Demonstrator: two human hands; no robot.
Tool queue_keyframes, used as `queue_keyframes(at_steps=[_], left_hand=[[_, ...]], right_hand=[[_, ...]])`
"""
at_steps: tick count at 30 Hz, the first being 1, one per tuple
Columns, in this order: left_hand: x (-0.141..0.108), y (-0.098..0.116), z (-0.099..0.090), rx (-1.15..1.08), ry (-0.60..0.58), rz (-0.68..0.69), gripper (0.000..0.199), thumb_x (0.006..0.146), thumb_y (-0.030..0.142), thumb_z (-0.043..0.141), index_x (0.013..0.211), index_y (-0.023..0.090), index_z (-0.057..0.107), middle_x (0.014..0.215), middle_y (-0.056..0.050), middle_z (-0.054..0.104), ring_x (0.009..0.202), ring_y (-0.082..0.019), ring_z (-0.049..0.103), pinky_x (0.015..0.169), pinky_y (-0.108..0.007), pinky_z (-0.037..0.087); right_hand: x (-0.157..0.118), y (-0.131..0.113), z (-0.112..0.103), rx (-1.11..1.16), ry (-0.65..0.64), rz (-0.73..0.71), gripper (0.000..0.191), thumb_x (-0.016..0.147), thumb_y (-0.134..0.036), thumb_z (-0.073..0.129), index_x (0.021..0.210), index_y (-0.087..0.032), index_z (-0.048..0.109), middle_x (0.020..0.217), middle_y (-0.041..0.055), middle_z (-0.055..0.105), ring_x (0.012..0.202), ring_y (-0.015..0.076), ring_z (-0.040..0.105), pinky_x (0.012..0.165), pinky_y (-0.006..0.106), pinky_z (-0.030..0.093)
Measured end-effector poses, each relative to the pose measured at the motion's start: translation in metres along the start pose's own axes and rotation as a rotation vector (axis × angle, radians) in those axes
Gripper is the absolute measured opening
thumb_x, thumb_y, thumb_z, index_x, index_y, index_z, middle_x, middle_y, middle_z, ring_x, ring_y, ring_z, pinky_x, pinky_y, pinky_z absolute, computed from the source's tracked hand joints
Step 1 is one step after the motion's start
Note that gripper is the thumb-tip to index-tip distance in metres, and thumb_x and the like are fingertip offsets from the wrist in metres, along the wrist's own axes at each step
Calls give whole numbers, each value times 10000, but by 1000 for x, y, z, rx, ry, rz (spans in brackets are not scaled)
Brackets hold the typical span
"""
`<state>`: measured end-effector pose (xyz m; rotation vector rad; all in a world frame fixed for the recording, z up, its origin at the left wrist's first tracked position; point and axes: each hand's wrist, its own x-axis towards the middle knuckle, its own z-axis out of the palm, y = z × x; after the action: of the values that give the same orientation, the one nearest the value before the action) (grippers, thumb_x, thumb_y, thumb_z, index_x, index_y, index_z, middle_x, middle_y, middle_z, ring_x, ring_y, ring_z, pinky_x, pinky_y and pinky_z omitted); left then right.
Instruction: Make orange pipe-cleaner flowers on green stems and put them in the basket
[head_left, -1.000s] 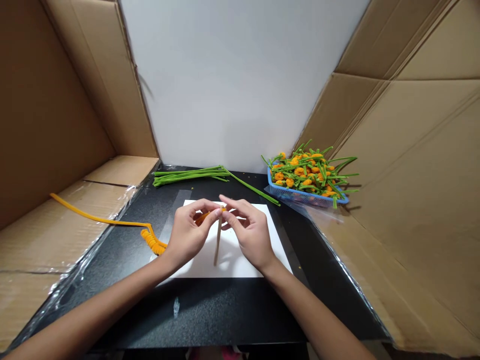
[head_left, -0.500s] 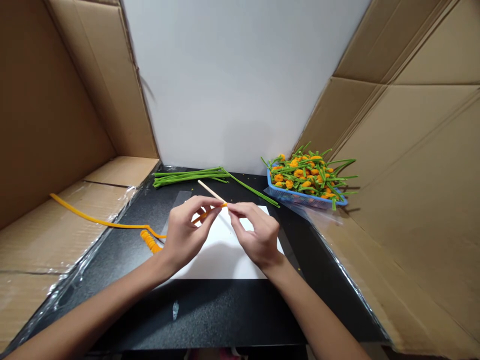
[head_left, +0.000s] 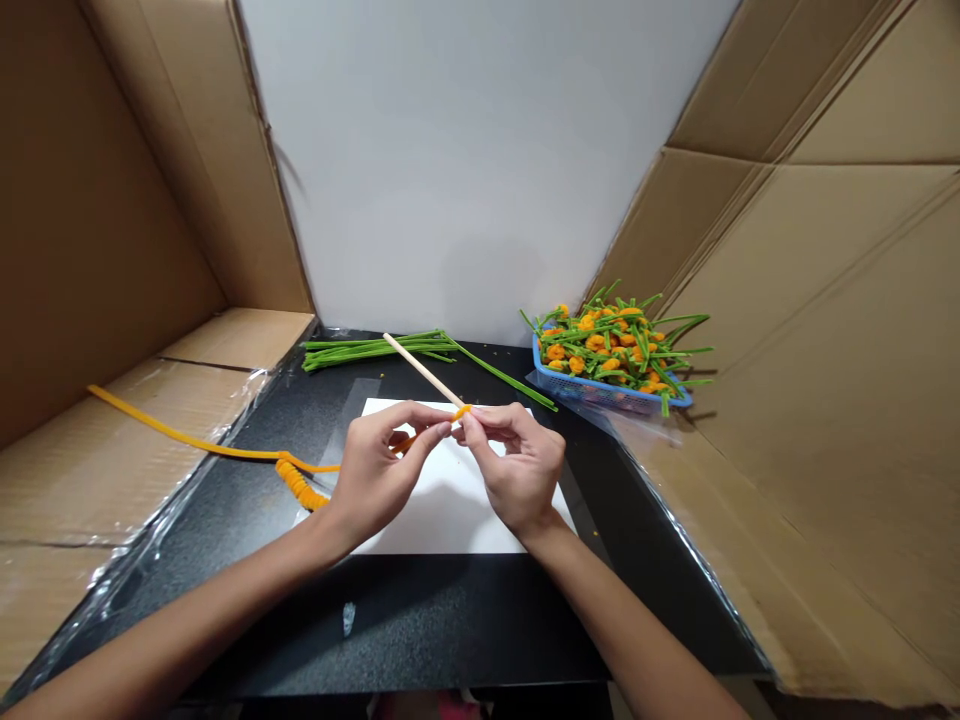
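While both hands meet over the white paper (head_left: 450, 510), left hand (head_left: 375, 475) pinching orange pipe cleaner (head_left: 217, 447), right hand (head_left: 517, 470) fingers clamped on wooden stick (head_left: 420, 368).

Bright, even light falls from above and in front, leaving the white wall (head_left: 480, 150) clean and softly graded toward grey near its base. Shadows are faint: a soft one lies under the hands on the paper (head_left: 450, 500), another beside the basket (head_left: 607, 390). The plastic film (head_left: 150, 540) along the table (head_left: 450, 620) edge catches small glints (the dark tabletop shows a dull sheen too). Focus is sharp throughout. Wide-lens distortion bends the cardboard (head_left: 825, 350) edges and stretches the forearms at the bottom corners.
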<state>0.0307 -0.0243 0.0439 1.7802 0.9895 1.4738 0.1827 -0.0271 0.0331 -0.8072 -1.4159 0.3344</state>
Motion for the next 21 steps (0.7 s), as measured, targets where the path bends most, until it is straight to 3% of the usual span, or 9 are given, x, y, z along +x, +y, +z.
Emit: queue_keyframes(at_steps=[3, 9, 14, 18, 21], left_hand=[[-3, -2, -1, 51, 7, 64, 62, 892, 232, 700, 891, 196, 750, 860, -28, 776, 733, -137, 706, 570, -192, 528], [-4, -5, -3, 228, -20, 349, 86, 899, 109, 656, 928, 165, 714, 810, -30, 732, 703, -109, 646, 612, -197, 486], [4, -15, -9, 252, -118, 317, 93, 906, 133, 652, 853, 169, 720, 738, -14, 700, 629, -99, 587, 558, -199, 426], [17, -25, -23, 227, -220, 202, 100, 912, 231, 674, 871, 189, 754, 753, -15, 718, 635, -110, 605, 550, -205, 413], [29, -28, -36, 292, -367, 217, 165, 936, 280, 646, 853, 190, 756, 713, -8, 687, 617, -108, 582, 555, -212, 391]], right_hand=[[0, -4, 2, 172, 23, 195, 53, 862, -196, 708, 823, -179, 677, 743, 7, 716, 603, 138, 705, 583, 266, 615], [7, -5, 4, 499, 11, 475, 166, 853, -254, 732, 759, -182, 614, 610, -25, 660, 555, 95, 615, 574, 222, 528], [12, 0, 4, 711, -54, 713, 221, 748, -277, 824, 774, -168, 633, 664, -17, 667, 544, 64, 556, 519, 179, 440], [20, 7, -5, 723, -290, 821, 270, 734, -325, 846, 772, -162, 633, 656, -8, 665, 507, 61, 533, 480, 178, 407], [26, 11, -17, 609, -537, 789, 277, 751, -358, 829, 775, -161, 636, 660, -1, 660, 504, 82, 549, 472, 200, 412]])
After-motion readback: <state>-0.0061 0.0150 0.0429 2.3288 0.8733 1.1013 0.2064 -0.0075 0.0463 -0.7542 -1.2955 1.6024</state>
